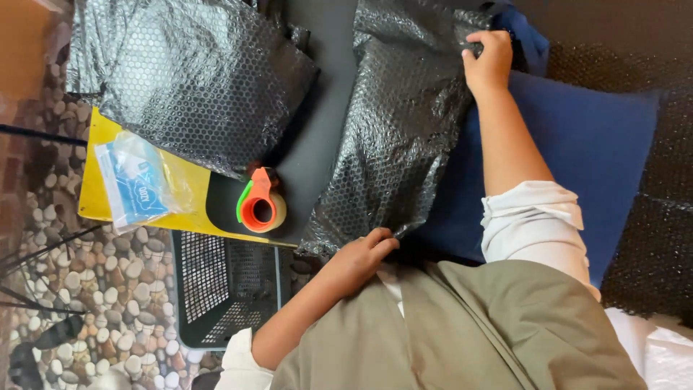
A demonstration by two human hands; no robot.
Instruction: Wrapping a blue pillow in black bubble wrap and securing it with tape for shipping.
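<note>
a black bubble-wrap parcel (397, 137) was laid on a dark table (325, 87), partly over a blue cushion (577, 137). its far edge was pinched by the right hand (489, 61); its near corner was gripped by the left hand (361, 256). an orange tape dispenser (261, 202) sat nearby.

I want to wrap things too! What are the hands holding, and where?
Both hold the black bubble wrap sheet: left hand at one edge, right hand at the opposite edge.
</note>
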